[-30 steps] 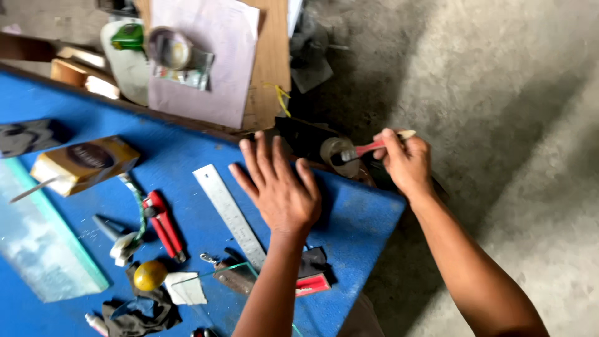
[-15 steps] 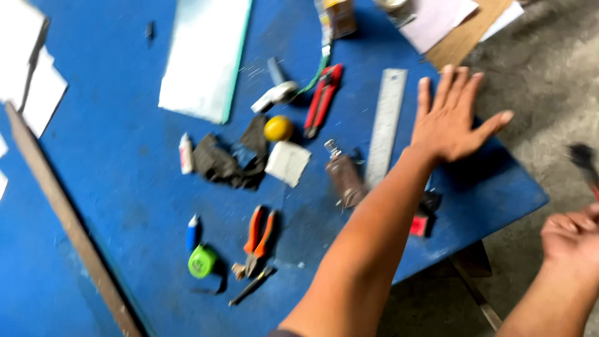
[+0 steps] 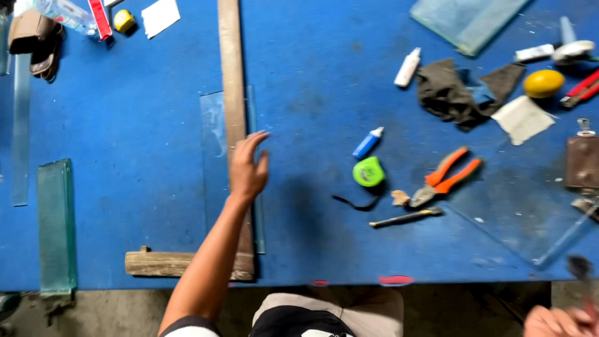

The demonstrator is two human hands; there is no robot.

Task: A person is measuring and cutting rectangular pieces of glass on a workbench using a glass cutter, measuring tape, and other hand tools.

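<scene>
Left hand (image 3: 248,168) moved onto wooden T-square (image 3: 232,93); right hand (image 3: 555,321) apparently lowered.

head view | looks steeply down from above | blue table (image 3: 324,56) fills frame | mid-range

Bare blue tabletop (image 3: 312,75) beside wooden square (image 3: 233,93)

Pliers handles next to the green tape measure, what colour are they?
Orange, seen in the head view: the pliers lie right of the green tape measure.
</scene>
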